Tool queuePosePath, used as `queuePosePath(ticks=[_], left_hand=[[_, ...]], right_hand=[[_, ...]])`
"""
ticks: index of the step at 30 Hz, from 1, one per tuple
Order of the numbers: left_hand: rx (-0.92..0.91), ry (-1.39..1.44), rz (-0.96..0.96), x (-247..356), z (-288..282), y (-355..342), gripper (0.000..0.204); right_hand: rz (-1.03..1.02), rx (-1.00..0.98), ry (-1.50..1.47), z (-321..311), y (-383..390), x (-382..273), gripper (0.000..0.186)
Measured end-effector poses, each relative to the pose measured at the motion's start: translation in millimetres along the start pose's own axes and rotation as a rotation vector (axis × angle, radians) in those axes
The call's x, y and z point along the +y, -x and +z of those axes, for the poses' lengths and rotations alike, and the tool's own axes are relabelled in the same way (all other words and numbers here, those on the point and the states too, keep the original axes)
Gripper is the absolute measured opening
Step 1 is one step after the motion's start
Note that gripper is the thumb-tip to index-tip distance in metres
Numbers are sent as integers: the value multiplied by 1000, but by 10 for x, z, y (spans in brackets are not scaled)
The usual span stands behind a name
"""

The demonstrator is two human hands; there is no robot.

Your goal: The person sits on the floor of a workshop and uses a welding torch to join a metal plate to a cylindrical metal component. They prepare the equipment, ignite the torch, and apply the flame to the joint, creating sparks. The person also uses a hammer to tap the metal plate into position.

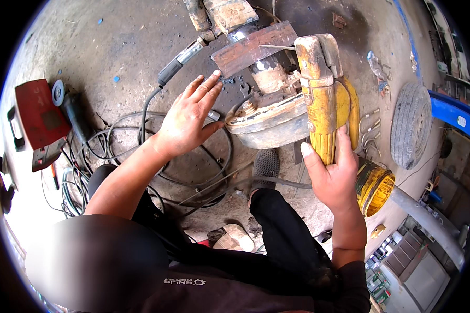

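Note:
My right hand (331, 175) grips a battered yellow electrode holder (316, 99) with a thin rod (274, 46) clamped in it, pointing left over a rusty flat plate (237, 55). The plate lies across a metal cylinder on a dirty, round housing (269, 128), mostly behind and left of the holder. My left hand (190, 117) is open, fingers stretched toward the plate's left end, thumb near the housing's rim; whether it touches either is unclear. An open-ended wrench (244, 89) sits beside the cylinder. Above my left fingers lies a grey-handled clamp (169, 70) on a cable.
On the left are a red machine (39, 112), an angle grinder (75, 115) and coiled cables (115, 148). On the right are a tire (410, 125), a blue beam (454, 112), a yellow bucket (373, 195) and a long pipe (423, 219). My foot (265, 169) rests below the housing.

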State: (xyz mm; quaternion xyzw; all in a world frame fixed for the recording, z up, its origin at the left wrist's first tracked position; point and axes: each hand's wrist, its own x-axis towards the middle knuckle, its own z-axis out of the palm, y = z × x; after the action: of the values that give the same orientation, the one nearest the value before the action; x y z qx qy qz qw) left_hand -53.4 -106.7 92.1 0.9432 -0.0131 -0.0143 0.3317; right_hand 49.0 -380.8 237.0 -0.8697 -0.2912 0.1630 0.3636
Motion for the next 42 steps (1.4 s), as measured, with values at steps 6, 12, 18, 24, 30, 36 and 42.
queuePosePath(ticks=[6,12,18,24,30,36,42], left_hand=[[-1,-4,16,17,-20,-11,86],[-8,-12,-28,18,-8,7,85],[-5,-11,-29,-17,27,10,85],[2,0,-22,-7,27,-4,85],[5,-9,-11,-1,39,-2,87],[2,9,-6,9,50,-14,87],[6,6,1,13,52,-17,86]], right_hand=[[-58,23,16,35,5,-14,53],[-32,14,-28,44,32,-3,51],[24,8,12,48,8,-65,48],[-63,53,3,78,50,9,51],[-32,38,-16,89,40,-2,54],[-26,31,9,74,35,-23,56],[-41,23,-9,80,45,-9,52]])
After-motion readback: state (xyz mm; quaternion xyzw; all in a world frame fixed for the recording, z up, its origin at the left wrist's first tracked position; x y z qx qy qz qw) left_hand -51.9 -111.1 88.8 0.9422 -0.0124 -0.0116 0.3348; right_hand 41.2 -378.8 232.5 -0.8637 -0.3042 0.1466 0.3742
